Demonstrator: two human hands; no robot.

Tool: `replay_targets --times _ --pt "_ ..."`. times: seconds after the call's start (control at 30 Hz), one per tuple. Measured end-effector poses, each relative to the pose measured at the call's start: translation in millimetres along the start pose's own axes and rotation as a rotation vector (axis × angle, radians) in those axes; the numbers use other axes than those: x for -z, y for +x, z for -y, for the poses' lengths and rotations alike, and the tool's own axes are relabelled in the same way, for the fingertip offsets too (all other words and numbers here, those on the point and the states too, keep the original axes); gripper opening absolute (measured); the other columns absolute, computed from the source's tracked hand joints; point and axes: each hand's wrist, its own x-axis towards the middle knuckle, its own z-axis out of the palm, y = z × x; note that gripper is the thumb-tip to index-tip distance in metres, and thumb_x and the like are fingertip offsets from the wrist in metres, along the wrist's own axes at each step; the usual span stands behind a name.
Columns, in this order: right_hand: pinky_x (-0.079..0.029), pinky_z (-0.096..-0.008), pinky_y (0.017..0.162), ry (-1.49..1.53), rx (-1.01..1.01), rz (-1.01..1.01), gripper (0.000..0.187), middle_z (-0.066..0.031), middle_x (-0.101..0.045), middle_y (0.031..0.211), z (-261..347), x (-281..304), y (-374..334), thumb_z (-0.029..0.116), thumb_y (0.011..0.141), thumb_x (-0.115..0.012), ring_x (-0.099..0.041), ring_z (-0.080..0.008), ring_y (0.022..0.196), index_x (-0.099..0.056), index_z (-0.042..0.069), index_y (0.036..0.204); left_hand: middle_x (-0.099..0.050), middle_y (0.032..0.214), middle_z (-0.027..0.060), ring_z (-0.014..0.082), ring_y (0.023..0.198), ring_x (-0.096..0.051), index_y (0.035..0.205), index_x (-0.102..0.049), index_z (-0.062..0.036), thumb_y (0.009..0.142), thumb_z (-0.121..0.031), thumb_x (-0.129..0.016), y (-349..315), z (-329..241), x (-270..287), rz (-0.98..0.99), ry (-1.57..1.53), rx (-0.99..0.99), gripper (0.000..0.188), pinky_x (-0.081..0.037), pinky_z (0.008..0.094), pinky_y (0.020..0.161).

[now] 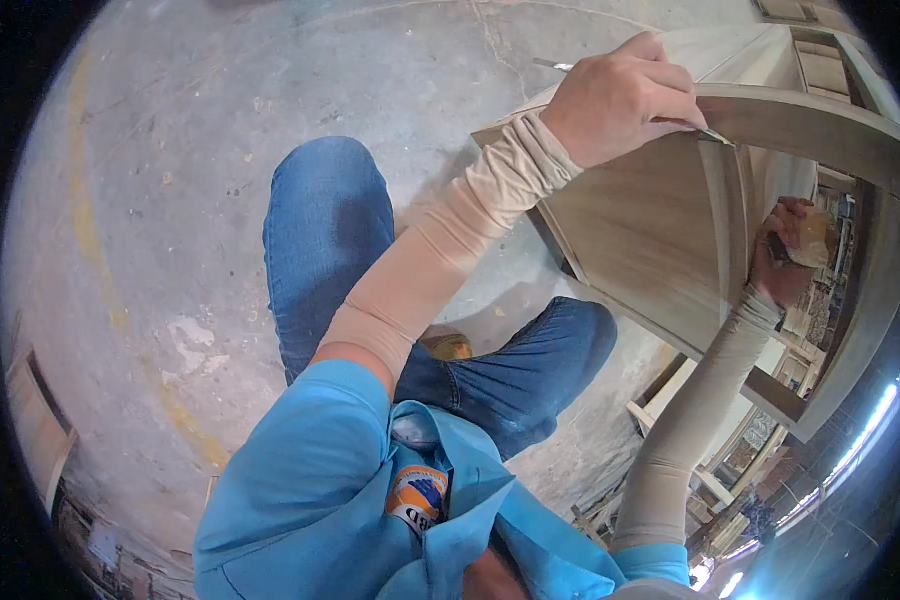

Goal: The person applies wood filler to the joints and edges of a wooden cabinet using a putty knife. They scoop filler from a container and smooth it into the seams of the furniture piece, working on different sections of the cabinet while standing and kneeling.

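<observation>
My left hand (625,100) is closed in a pinch round a slim tool with a silvery end (553,65). The tool's narrow tip meets the wooden furniture piece (640,220) just under its curved top rail (810,115); its exact kind does not show. Through the frame's opening on the right reaches my right hand (788,255), its fingers wrapped round a yellowish-tan piece (817,240). Whether that piece is sandpaper or a pad I cannot tell. Greyish-brown wood grain shows on the panel between my two hands.
Grey concrete floor (190,200) with a worn yellow line (85,200) spreads to the left. My bent knees in jeans (330,220) are close to the furniture. More wooden frames (740,440) stand at the lower right, and another wooden piece (40,430) at the far left.
</observation>
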Motion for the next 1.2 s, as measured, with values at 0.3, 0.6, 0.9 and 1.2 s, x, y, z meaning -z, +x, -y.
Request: replay_targets --times 0.3,0.6,0.9,1.2 --pt "-0.037 -0.0276 0.06 -0.037 0.018 0.037 0.033 -0.0118 -0.044 0.088 4 4 -1 0.017 0.083 -0.059 -0.04 -0.0159 0.065 -0.044 -0.003 0.105 -0.063 0.083 -0.0098 0.0148 0.078 -0.052 0.085 -0.071 -0.0217 0.068 -0.018 -0.071 -23 14 7 0.138 0.129 -0.004 0.017 -0.05 0.0268 0.068" --pt "-0.037 -0.0279 0.06 0.052 0.034 0.021 0.038 -0.0121 -0.043 0.091 -3 2 -3 0.017 0.083 -0.06 -0.04 -0.016 0.065 -0.042 -0.004 0.109 -0.058 0.079 -0.0107 0.014 0.082 -0.053 0.079 -0.069 -0.0244 0.071 -0.023 -0.069 6 11 9 0.043 0.001 -0.07 0.008 -0.052 0.0275 0.066" --pt "-0.037 -0.0271 0.059 0.029 0.013 0.045 0.036 -0.0116 -0.042 0.089 -2 3 -1 0.016 0.083 -0.058 -0.04 -0.0162 0.064 -0.042 -0.004 0.108 -0.054 0.076 0.0025 0.0245 0.08 -0.052 0.078 -0.065 -0.0127 0.067 -0.01 -0.067 29 23 9 0.143 -0.161 -0.261 0.012 -0.046 0.0332 0.07" --pt "-0.038 -0.0271 0.059 -0.027 0.013 0.044 0.032 -0.0127 -0.044 0.089 -1 0 -2 0.015 0.083 -0.058 -0.04 -0.0164 0.065 -0.044 -0.004 0.105 -0.058 0.08 -0.0097 0.015 0.085 -0.054 0.078 -0.068 -0.0221 0.073 -0.025 -0.067 9 31 15 0.218 0.049 -0.186 0.006 -0.053 0.0294 0.068"
